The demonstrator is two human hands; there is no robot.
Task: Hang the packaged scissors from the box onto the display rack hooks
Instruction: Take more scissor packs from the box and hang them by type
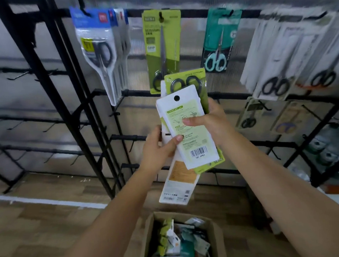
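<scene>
You hold a small stack of scissors packs in front of the display rack (pixel 97 112), between your two hands. The front pack (pixel 186 127) shows its white and green back to you, with a round hang hole at the top and a barcode near the bottom right. Behind it sits a green pack (pixel 189 82) with black scissor handles showing above the front one, and a longer white pack (pixel 177 185) sticks out below.

Your left hand (pixel 159 146) grips the stack from the left side, thumb pressed across the face of the front pack. Your right hand (pixel 209 122) holds the right edge, its thumb lying flat over the printed panel and its fingers curled behind the packs.

Beyond the stack, on the far rack, a green pack of long scissors (pixel 161 50) hangs from a hook just above your hands. To its left hangs a bunch of blue-topped packs (pixel 99 43), and to its right a teal pack (pixel 219 41) with pale blue handles. Further right, white packs (pixel 290 55) with black-handled scissors hang in a row, blurred. Bare hooks (pixel 14 76) stick out on the left part of the rack.

Near you, at the bottom, the open cardboard box (pixel 150 233) stands on the wooden floor (pixel 52 223), holding more packs in a loose heap.
</scene>
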